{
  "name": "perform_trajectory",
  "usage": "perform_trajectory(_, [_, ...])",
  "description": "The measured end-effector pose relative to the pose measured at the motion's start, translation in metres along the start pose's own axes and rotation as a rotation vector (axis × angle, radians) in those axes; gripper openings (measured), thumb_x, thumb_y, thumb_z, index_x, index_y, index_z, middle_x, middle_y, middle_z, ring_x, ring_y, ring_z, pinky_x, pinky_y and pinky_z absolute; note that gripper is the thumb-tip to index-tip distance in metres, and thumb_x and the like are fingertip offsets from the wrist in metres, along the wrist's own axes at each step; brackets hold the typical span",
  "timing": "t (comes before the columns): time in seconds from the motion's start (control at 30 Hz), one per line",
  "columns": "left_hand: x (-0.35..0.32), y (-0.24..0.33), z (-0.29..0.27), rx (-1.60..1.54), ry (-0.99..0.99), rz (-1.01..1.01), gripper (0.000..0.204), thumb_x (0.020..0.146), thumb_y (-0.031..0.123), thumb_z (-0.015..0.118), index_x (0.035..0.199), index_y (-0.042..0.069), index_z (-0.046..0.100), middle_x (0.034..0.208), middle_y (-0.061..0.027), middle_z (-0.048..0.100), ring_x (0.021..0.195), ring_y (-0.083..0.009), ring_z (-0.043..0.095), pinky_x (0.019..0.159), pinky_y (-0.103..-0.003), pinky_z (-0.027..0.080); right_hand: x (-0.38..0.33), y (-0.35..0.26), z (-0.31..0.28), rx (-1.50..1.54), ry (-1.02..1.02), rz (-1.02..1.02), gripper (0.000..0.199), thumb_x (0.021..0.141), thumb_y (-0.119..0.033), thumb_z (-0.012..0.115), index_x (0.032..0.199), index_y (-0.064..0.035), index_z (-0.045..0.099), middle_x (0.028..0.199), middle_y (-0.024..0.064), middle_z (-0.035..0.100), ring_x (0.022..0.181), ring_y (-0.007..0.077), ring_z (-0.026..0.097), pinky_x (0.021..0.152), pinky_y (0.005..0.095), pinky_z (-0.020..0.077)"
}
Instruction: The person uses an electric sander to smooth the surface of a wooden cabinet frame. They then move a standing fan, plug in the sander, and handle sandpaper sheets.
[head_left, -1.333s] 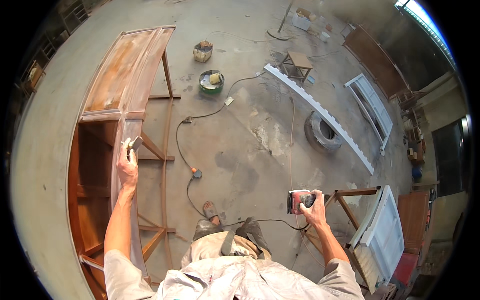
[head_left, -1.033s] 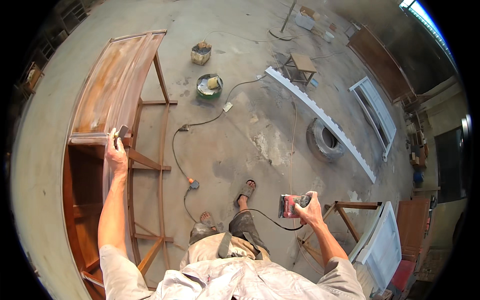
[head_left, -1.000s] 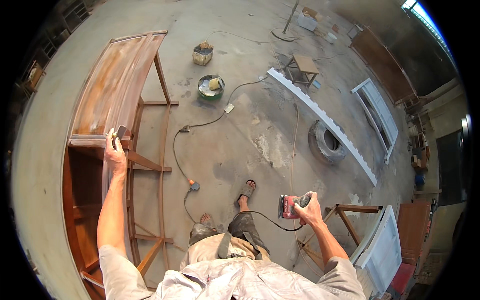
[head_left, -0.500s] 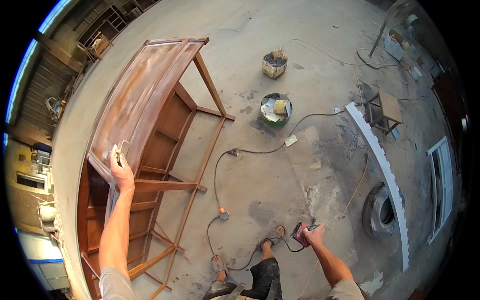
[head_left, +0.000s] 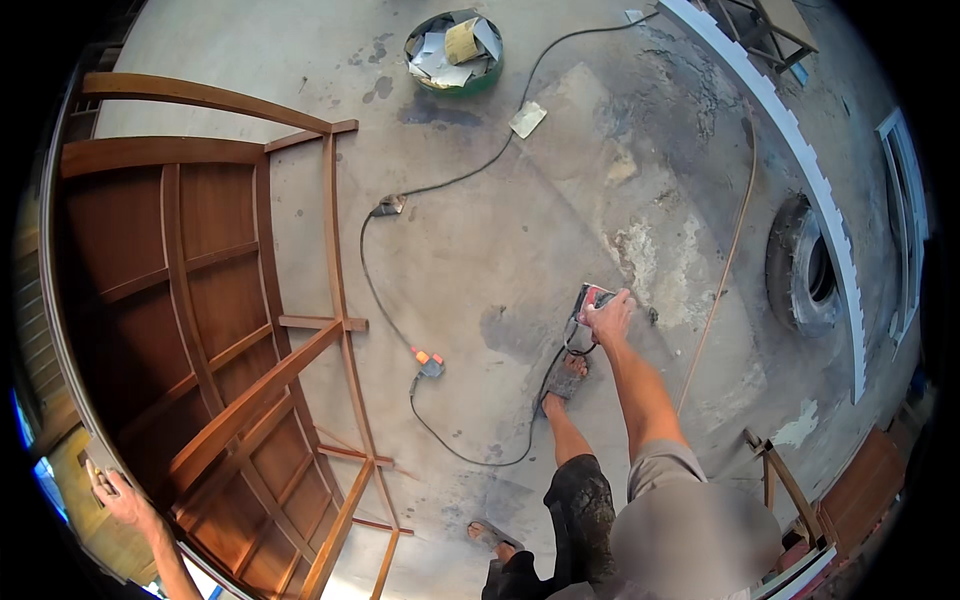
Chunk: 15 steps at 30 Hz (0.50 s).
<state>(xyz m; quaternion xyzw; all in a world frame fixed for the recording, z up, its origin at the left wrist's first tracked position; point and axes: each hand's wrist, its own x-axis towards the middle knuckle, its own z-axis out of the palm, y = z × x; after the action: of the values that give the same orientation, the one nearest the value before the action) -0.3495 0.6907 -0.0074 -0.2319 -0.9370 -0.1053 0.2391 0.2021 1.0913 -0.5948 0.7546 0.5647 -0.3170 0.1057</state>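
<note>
My right hand (head_left: 611, 318) is closed around a red and black corded sander (head_left: 590, 299), held above the concrete floor near my foot. Its black cable loops past the foot to an orange and grey plug joint (head_left: 430, 362). At far left my left hand (head_left: 120, 497) is pinched on a small flat-bladed scraper, its handle mostly hidden by the fingers. That hand lies at the outer edge of a brown wooden piece of furniture (head_left: 215, 210). The furniture's panelled inner side and long legs face me; its worked upper face is seen only edge-on.
A dark green tub (head_left: 455, 85) of paper scraps stands at the top. A second plug joint (head_left: 390, 205) lies along the cable, with a pale card (head_left: 528, 119) beside it. Right are a tyre (head_left: 800, 265), a long white notched board (head_left: 790, 130) and a thin hose (head_left: 735, 240).
My view has swung, so the furniture fills more of the left side. My left hand has gone from its upper face to the outer edge. The sander stays in my right hand.
</note>
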Motion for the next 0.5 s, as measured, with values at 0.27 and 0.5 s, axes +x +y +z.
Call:
perform_trajectory(0.27, [-0.001, 0.009, -0.02, 0.219, -0.13, -0.027, 0.051, 0.104, 0.03, 0.047, 0.144, 0.0, 0.037, 0.137, -0.0138, 0.05, 0.122, -0.0241, 0.051, 0.104, -0.033, 0.039, 0.05, 0.025, 0.077, -0.001, 0.059, 0.1, 0.073, 0.07, -0.025, 0.082, 0.122, -0.0003, 0.037, 0.122, 0.0267, 0.046, 0.112, 0.0464, 0.053, 0.095, 0.0496, 0.0478])
perform_trajectory(0.5, [-0.006, 0.024, -0.011, -0.047, -0.185, -0.094, 0.055, 0.104, 0.032, 0.049, 0.146, 0.001, 0.032, 0.134, -0.011, 0.051, 0.116, -0.0183, 0.054, 0.099, -0.029, 0.044, 0.065, 0.026, 0.094, -0.113, 0.043, 0.081, 0.076, 0.075, -0.027, 0.079, 0.13, 0.0002, 0.035, 0.124, 0.0285, 0.046, 0.112, 0.047, 0.054, 0.096, 0.0504, 0.0465])
